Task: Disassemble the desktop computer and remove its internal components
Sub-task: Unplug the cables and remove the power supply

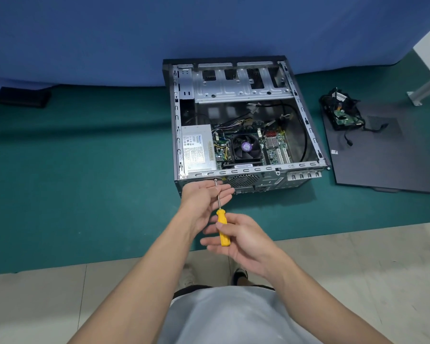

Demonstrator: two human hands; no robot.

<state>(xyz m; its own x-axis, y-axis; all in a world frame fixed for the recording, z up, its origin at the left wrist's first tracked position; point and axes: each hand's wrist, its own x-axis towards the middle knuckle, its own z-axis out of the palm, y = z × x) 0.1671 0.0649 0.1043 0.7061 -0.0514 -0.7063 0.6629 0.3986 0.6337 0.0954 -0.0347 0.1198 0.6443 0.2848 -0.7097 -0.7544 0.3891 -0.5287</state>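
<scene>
Head view: looking down at an opened desktop computer case point(258, 169) lying on a green mat point(85, 170), at 12 o'clock from the hands.
Case interior: power supply point(197, 151) at 9 o'clock, fan point(246, 147) near the middle, green board to its 3 o'clock, and the bare metal drive cage point(233, 88) at 12 o'clock.
Left hand point(204, 197): released, palm up, fingers straight, just beside the case's near wall at its 7 o'clock corner.
Right hand point(243, 239): grasping the yellow handle of the screwdriver point(223, 232), thumb on top and fingers beneath; it sits at 5 o'clock from the left hand.
Screwdriver: the shaft runs toward 12 o'clock over the left fingers. The tip is at the case's rear edge, with what looks like a small screw head there; whether they touch I cannot tell.
Side panel point(377, 157): dark, flat on the mat at 3 o'clock from the case.
Removed part point(340, 112): a black unit with tangled cables resting on the panel's far corner.
Surroundings: blue cloth point(109, 33) at 12 o'clock, and pale tiled floor point(358, 269) at 6 o'clock.
</scene>
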